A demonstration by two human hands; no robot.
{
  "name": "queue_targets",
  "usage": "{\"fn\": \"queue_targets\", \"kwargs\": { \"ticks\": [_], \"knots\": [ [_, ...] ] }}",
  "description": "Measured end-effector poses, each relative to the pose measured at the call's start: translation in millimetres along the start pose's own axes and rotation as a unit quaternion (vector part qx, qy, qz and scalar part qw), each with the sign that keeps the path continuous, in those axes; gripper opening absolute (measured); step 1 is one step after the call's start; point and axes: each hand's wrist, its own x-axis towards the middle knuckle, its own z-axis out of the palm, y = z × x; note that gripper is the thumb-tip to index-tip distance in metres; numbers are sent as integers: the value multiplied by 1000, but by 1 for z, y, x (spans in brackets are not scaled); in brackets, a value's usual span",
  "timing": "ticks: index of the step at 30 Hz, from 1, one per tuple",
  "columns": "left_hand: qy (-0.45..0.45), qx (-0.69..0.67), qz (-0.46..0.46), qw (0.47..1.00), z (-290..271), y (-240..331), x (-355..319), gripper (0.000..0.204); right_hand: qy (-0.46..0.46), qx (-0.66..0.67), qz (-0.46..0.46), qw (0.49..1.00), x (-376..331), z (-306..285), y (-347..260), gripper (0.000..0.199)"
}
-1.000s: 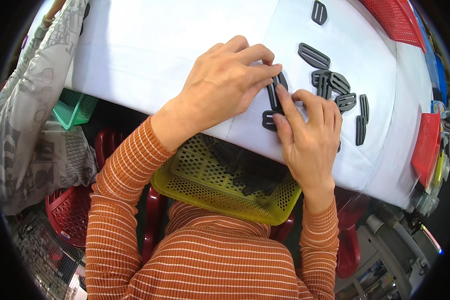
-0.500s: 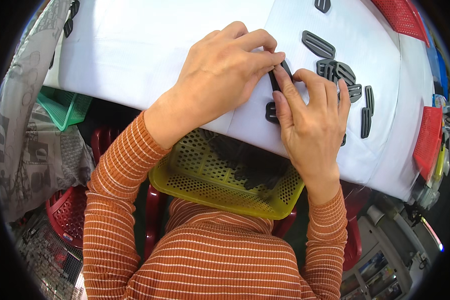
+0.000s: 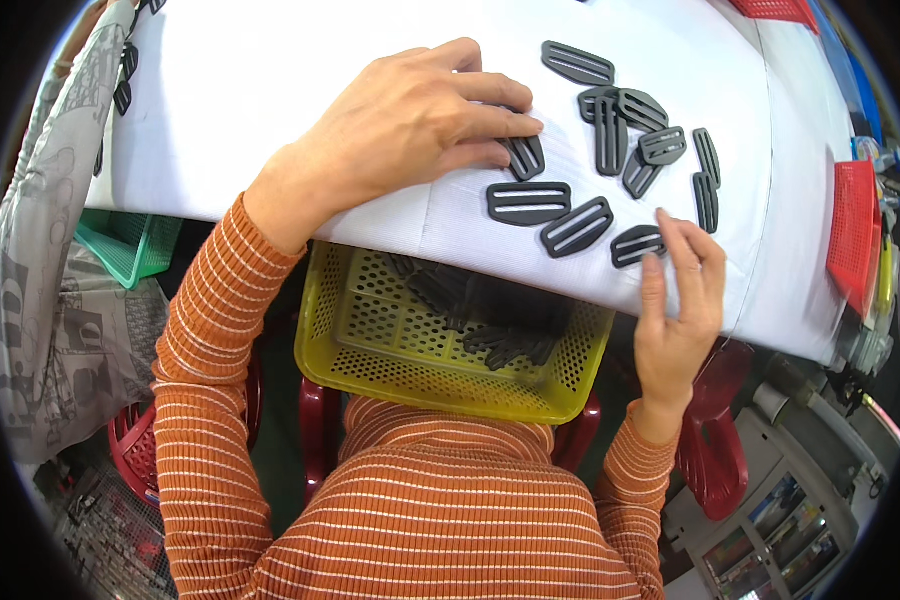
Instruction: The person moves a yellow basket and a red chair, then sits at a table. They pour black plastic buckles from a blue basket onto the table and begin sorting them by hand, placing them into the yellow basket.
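Observation:
Several black slotted strap buckles [image 3: 528, 203] lie on the white-covered table. My left hand [image 3: 410, 125] reaches over the table with fingers bent and apart. Its thumb and index finger hover over or rest on one buckle [image 3: 526, 160], partly hiding it; a firm grip does not show. Farther right, my right hand [image 3: 680, 310] has its thumb and fingers spread at the end of another buckle [image 3: 636, 246], beside the table's near edge. Between the hands lies a tilted buckle [image 3: 578, 228].
A loose cluster of buckles [image 3: 610, 135] lies beyond my hands, some overlapping. Below the table edge, a yellow perforated basket [image 3: 440, 398] at my lap holds dark pieces. A green basket [image 3: 130, 250] is at left, red baskets [image 3: 852, 235] at right. Patterned cloth [image 3: 40, 300] hangs at left.
My hands have come apart: the right moved right and nearer to another buckle, the left shifted slightly left. The buckle they pinched together is no longer between them. The view has shifted.

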Motion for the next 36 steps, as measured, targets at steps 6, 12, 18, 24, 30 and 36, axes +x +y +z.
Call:
{"fn": "queue_targets", "kwargs": {
  "ticks": [6,12,18,24,30,36],
  "knots": [
    [-17,-44,-141,989,3,15,-2,21,48,-20,-11,999,-14,6,-1,33],
    [96,5,-201,975,-8,35,-4,27,36,-76,28,996,-20,1,15,27],
    [93,-38,-257,961,-10,64,-17,27,0,-60,-13,998,-26,7,5,28],
    [112,-30,-254,960,-2,68,-17,28,24,-6,-42,999,-17,18,-3,26],
    [122,-19,-216,969,8,61,6,29,71,-51,-36,996,31,35,-3,31],
    [121,16,-192,974,10,43,21,30,11,-43,-73,996,43,41,-15,29]
  ]
}}
